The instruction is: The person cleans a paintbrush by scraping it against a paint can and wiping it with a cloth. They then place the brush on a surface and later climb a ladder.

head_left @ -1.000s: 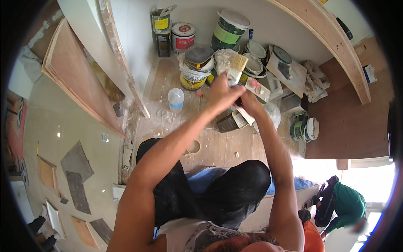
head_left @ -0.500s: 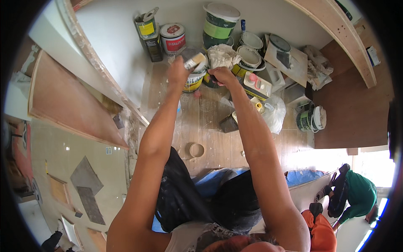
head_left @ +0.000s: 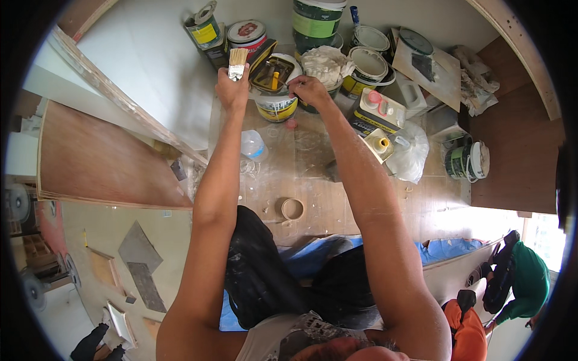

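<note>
A paintbrush [head_left: 237,65] is held upright in the left hand [head_left: 232,91], its pale bristles pointing away from the body and its white-smeared ferrule showing above the closed fingers. It is held just left of a white bucket [head_left: 278,111] with a yellow-marked label, on top of which a dark open tray [head_left: 260,77] is set, with a small yellow item [head_left: 275,80] seen inside. The right hand [head_left: 313,90] is reached out to the right side of the same bucket; its fingers are bent and drawn nearly together, and whether anything is gripped between them cannot be told.

Behind the right hand, a crumpled white cloth [head_left: 325,65] is bunched on top of another container. Beyond the brush, a red tin [head_left: 247,33] with a white lid is placed near the wall, and a green bucket [head_left: 318,27] is seen farther right. To the right of the right forearm, a can with a red cap [head_left: 376,111] and a can with a yellow cap [head_left: 380,144] are grouped beside a white plastic bag [head_left: 410,157]. A clear plastic container [head_left: 253,145] with a blue band and a tan ring [head_left: 292,209] are left on the wooden floor [head_left: 328,210] between the forearms.
</note>
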{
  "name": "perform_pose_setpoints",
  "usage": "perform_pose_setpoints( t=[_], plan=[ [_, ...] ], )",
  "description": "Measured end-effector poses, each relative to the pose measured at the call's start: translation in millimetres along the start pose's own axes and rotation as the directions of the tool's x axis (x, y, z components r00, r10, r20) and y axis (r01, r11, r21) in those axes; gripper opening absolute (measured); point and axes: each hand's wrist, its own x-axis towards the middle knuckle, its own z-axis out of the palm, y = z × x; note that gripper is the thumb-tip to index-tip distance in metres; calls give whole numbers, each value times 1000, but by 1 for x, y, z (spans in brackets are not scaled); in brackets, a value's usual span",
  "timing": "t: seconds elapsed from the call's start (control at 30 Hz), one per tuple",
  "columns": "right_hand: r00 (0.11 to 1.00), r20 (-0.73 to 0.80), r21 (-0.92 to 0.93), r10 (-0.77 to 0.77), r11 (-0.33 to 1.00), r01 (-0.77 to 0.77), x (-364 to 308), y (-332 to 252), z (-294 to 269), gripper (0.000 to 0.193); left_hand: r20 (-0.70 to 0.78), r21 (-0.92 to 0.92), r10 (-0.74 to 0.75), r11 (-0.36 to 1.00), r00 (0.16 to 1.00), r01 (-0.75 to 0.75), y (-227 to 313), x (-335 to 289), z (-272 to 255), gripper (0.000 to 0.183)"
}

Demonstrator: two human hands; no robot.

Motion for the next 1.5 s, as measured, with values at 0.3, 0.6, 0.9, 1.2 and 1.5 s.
perform_pose_setpoints(
  t=[0.3, 0.6, 0.9, 1.2, 1.5],
  plan=[
    [1000, 28, -275, 7, 962, 1, -13, -10, -15, 30, 129, -486, -84, 863, 988, 137, 0, 3, 6, 43],
    [999, 32, -335, -1, 942, 12, -8, 2, -20, 30, 208, -593, -173, 760, 963, 264, 1, -6, 10, 46],
    [996, 59, -66, 61, 996, -58, 13, -6, -23, 30, 236, -500, -120, 836, 964, 226, 3, -1, 1, 41],
    [973, -207, -145, -99, 987, 69, 27, -4, -20, 27, 217, -588, -76, 785, 973, 193, 10, -3, 1, 35],
    [877, -366, -404, -310, 902, 150, 58, 43, -26, 29, 236, -539, -156, 800, 959, 263, 26, -8, -1, 37]
  ],
)
